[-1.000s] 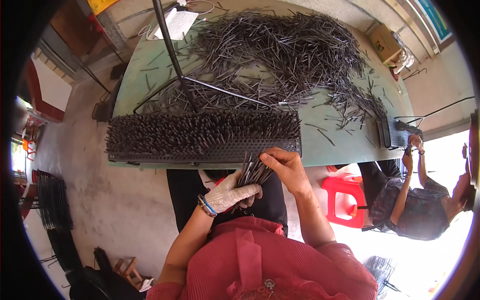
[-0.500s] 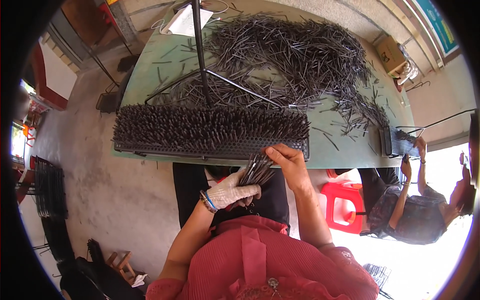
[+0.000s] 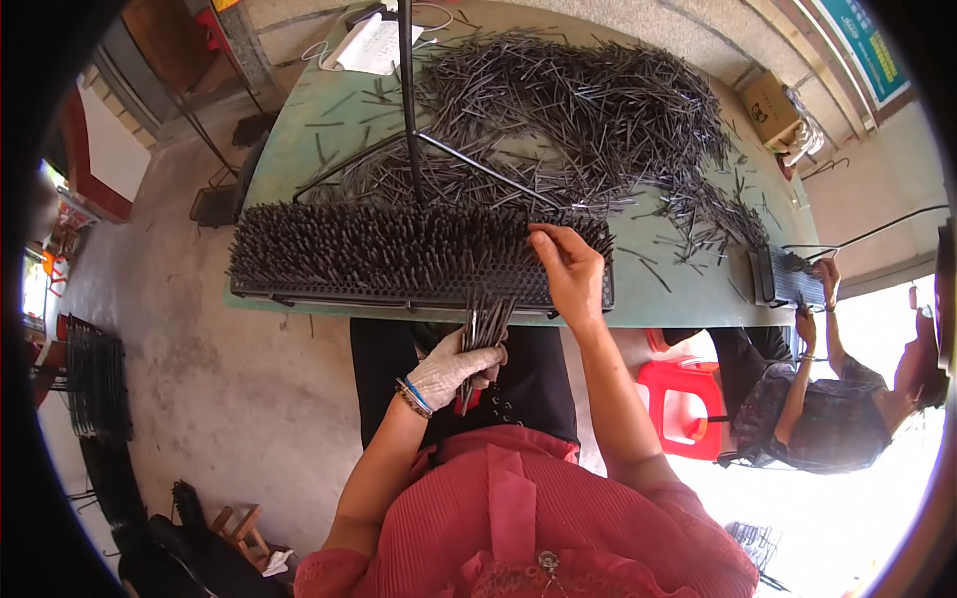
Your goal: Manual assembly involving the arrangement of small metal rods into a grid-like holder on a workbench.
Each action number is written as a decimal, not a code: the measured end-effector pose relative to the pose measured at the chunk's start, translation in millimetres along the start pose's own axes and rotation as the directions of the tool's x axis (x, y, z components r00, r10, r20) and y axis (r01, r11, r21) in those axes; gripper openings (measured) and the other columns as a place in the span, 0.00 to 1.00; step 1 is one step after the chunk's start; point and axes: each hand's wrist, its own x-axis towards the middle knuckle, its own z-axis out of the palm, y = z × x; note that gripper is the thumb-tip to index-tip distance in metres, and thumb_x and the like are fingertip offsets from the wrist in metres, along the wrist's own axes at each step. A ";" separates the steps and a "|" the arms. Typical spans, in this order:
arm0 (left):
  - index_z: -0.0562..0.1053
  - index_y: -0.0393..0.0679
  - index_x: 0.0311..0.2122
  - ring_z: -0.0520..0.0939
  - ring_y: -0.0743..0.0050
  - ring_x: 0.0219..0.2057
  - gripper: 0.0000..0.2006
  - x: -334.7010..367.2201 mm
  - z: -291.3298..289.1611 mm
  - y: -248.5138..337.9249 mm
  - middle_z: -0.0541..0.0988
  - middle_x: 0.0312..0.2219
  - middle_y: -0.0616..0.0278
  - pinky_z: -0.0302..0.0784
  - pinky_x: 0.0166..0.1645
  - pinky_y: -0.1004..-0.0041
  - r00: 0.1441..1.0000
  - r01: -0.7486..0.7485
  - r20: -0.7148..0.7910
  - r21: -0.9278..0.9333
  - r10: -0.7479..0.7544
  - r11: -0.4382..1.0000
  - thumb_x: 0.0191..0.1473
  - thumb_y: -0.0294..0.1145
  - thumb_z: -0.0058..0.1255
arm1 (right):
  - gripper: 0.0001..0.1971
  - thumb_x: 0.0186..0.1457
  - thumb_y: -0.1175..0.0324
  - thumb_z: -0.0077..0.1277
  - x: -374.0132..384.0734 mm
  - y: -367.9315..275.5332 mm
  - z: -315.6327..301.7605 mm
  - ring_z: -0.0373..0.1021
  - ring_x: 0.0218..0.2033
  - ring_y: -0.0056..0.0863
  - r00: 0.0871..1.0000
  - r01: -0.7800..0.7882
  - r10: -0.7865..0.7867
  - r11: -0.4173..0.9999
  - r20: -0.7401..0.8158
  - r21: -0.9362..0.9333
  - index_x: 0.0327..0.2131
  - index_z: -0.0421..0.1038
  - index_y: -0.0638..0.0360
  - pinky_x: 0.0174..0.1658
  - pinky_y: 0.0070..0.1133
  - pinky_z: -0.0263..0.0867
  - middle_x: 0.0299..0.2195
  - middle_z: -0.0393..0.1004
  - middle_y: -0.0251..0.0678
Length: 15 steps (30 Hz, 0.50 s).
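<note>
My left hand (image 3: 454, 374), in a pale work glove with the thumb folded over, grips a bundle of thin dark strips (image 3: 486, 321) in front of the table edge. A long black perforated rack (image 3: 399, 296) lies along that edge, its holes mostly filled with upright dark strips (image 3: 369, 244). Bare, my right hand (image 3: 573, 274) reaches over the rack's right part. Its thumb and forefinger are pinched together among the upright strips, seemingly on one thin dark strip, whose lower end I cannot make out.
A big heap of loose strips (image 3: 598, 110) covers much of the green table (image 3: 648, 294). From the rack rises a black rod (image 3: 407, 100) with slanting braces. A white paper (image 3: 364, 45) lies at the back left. At right, another person (image 3: 827, 409) handles a similar rack (image 3: 788, 276) beside a red stool (image 3: 681, 409).
My right hand has moved up from the bundle to the rack's upright strips. My left hand has shifted slightly left, and its bundle now points more upright.
</note>
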 end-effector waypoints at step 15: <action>0.70 0.42 0.45 0.77 0.83 0.28 0.13 -2.8 -2.4 -0.9 0.78 0.31 0.65 0.74 0.29 0.81 0.996 0.075 -0.036 -0.138 -0.080 0.988 0.55 0.30 0.51 | 0.07 0.55 0.75 0.52 10.3 -9.4 3.7 0.69 0.29 0.23 0.972 0.184 -0.144 0.957 0.183 -0.223 0.37 0.75 0.66 0.34 0.18 0.64 0.30 0.74 0.36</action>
